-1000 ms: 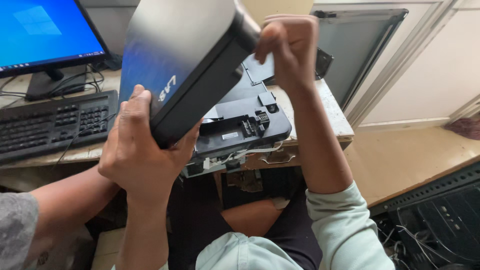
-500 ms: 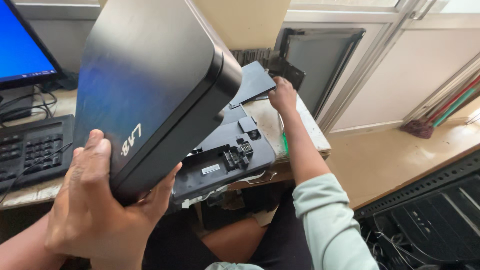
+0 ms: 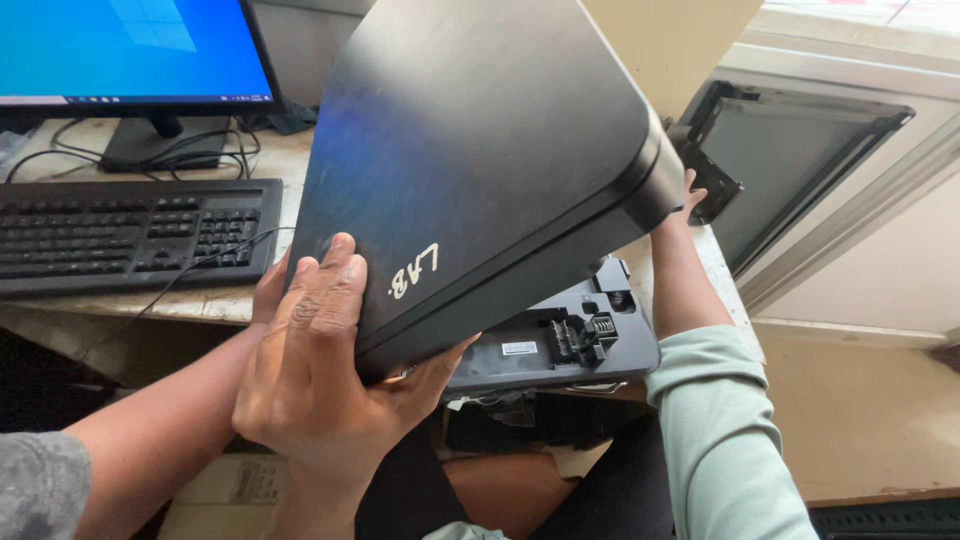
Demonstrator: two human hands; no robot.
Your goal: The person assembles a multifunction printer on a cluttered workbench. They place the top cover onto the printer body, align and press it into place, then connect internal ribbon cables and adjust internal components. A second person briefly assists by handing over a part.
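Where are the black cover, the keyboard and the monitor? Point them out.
black cover [image 3: 480,150]: head view, its broad flat face.
keyboard [image 3: 110,235]: head view, key rows.
monitor [image 3: 120,45]: head view, lit blue screen.

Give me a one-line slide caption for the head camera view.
Left hand grips a tilted black cover above a laptop base while the right hand reaches behind it, beside keyboard.

The large black laptop lid [image 3: 480,160], scuffed with white handwriting, is held tilted above the desk.
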